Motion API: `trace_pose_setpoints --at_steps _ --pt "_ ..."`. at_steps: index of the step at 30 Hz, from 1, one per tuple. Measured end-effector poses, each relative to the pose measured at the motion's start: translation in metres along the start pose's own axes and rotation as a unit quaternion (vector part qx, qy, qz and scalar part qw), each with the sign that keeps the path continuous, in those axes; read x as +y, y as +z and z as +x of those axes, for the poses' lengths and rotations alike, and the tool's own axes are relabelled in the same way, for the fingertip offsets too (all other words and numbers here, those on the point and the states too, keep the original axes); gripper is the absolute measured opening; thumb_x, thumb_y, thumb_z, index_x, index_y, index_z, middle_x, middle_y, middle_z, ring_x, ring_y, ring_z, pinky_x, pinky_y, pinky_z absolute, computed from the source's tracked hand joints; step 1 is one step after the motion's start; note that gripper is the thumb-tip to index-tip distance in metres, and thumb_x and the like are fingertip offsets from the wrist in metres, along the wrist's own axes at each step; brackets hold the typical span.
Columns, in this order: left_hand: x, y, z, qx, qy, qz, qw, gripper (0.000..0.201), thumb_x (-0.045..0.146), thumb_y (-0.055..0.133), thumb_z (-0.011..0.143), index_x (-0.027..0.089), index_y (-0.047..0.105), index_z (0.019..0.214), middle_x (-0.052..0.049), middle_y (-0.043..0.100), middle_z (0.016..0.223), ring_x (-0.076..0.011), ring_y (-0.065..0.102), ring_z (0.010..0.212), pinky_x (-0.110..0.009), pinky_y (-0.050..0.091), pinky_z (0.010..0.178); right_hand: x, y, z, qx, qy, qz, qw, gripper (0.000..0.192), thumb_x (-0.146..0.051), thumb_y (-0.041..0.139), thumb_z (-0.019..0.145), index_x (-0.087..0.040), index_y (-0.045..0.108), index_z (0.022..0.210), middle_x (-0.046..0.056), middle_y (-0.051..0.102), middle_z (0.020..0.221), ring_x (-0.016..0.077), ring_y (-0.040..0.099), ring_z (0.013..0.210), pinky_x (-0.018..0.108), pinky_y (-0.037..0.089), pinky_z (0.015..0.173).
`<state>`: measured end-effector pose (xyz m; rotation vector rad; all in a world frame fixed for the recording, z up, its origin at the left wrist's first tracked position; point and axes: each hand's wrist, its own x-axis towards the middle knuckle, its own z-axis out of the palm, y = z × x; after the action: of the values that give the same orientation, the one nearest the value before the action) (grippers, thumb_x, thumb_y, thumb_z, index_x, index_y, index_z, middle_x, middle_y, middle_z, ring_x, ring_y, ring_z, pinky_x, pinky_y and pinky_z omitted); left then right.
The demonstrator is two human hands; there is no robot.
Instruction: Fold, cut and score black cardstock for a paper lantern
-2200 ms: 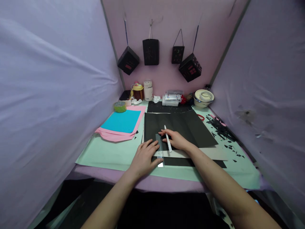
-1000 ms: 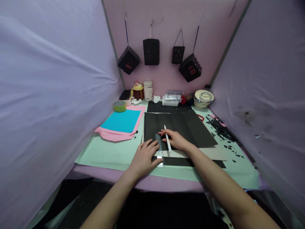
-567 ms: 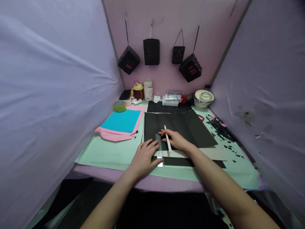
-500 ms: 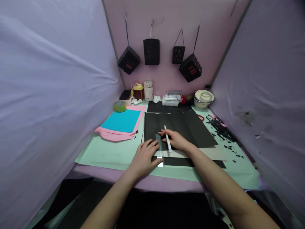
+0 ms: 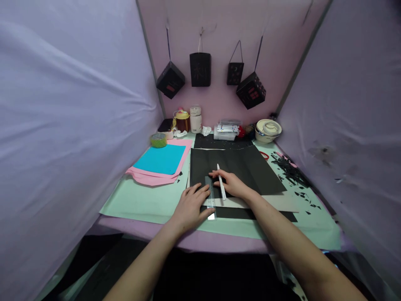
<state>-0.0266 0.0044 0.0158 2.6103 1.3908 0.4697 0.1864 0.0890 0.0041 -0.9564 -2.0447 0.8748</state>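
My left hand (image 5: pixel 190 207) lies flat with fingers apart, its fingertips and thumb on a clear ruler (image 5: pixel 211 203). The ruler runs front to back across the left part of a black paper sheet (image 5: pixel 257 171). A slim white pen (image 5: pixel 222 190) is held in my right hand (image 5: pixel 234 184), its fingers closed around it just right of the ruler. The pen leans, one end up and away. My right fingertips reach the ruler's far end. Beneath the black sheet, a pale sheet (image 5: pixel 275 203) and another black sheet (image 5: pixel 244 213) show along the front.
Blue paper (image 5: pixel 159 159) on pink paper (image 5: pixel 147 179) lies left, with green tape (image 5: pixel 158 141) on its corner. Black scraps (image 5: pixel 291 170) and red scissors handles (image 5: pixel 265 155) are right. A marker box (image 5: pixel 226 133), bottle (image 5: pixel 196 121) and bowl (image 5: pixel 267 130) stand behind. Black paper lanterns (image 5: pixel 200 70) hang above.
The whole view has shifted very slightly. Both hands, the ruler and the pen keep practically the same places on the paper.
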Motion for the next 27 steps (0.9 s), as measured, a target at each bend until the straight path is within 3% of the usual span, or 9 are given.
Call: trace_pose_setpoints --at_steps 2,5,8,11,17,27 --pt "0.000 0.001 0.000 0.001 -0.002 -0.002 1.000 0.050 0.047 0.056 0.086 0.024 0.049 0.130 -0.003 0.044 0.144 -0.0283 0.031 0.135 -0.047 0.027 0.107 -0.005 -0.003 0.002 0.056 0.001 0.028 0.998 0.024 -0.032 0.055 0.087 -0.024 0.058 0.110 0.006 0.065 0.117 0.0200 0.060 0.108 0.038 0.044 0.095" --pt "-0.001 0.001 -0.001 0.002 -0.003 -0.006 1.000 0.050 0.048 0.056 0.086 0.025 0.049 0.130 -0.003 0.044 0.144 -0.0285 0.031 0.135 -0.047 0.027 0.107 -0.013 -0.010 0.010 0.135 0.016 0.052 0.989 0.033 -0.041 0.043 0.092 -0.023 0.055 0.118 0.005 0.067 0.098 0.0165 0.064 0.083 0.031 0.050 0.077" --pt "-0.002 0.002 -0.001 0.004 -0.002 -0.008 1.000 0.051 0.048 0.056 0.085 0.025 0.049 0.131 -0.004 0.044 0.144 -0.0290 0.031 0.135 -0.047 0.027 0.107 -0.015 -0.012 0.023 0.145 0.046 0.056 0.987 0.036 -0.047 0.042 0.090 -0.021 0.063 0.103 0.003 0.063 0.077 0.0135 0.057 0.064 0.025 0.047 0.058" --pt "-0.001 0.001 -0.001 0.006 -0.003 -0.009 1.000 0.051 0.048 0.056 0.085 0.025 0.049 0.131 -0.004 0.044 0.143 -0.0291 0.031 0.134 -0.047 0.027 0.107 -0.011 -0.006 0.037 0.126 0.089 0.065 0.986 0.029 -0.045 0.051 0.084 -0.019 0.063 0.085 -0.001 0.057 0.063 0.0122 0.051 0.053 0.023 0.041 0.050" --pt "-0.001 0.001 -0.001 0.007 -0.001 -0.016 1.000 0.051 0.049 0.056 0.085 0.026 0.050 0.130 -0.005 0.046 0.142 -0.0292 0.033 0.134 -0.047 0.028 0.106 -0.002 0.010 0.042 0.159 0.082 -0.024 0.984 0.027 -0.038 0.047 0.084 -0.020 0.056 0.066 -0.001 0.057 0.059 0.0141 0.054 0.058 0.026 0.042 0.062" --pt "-0.001 0.001 -0.001 0.007 -0.002 -0.014 1.000 0.050 0.049 0.056 0.085 0.025 0.050 0.129 -0.004 0.045 0.143 -0.0291 0.032 0.134 -0.047 0.028 0.107 0.002 0.014 0.038 0.127 0.074 -0.041 0.988 0.028 -0.035 0.045 0.086 -0.020 0.054 0.064 -0.002 0.056 0.058 0.0138 0.054 0.058 0.025 0.040 0.063"
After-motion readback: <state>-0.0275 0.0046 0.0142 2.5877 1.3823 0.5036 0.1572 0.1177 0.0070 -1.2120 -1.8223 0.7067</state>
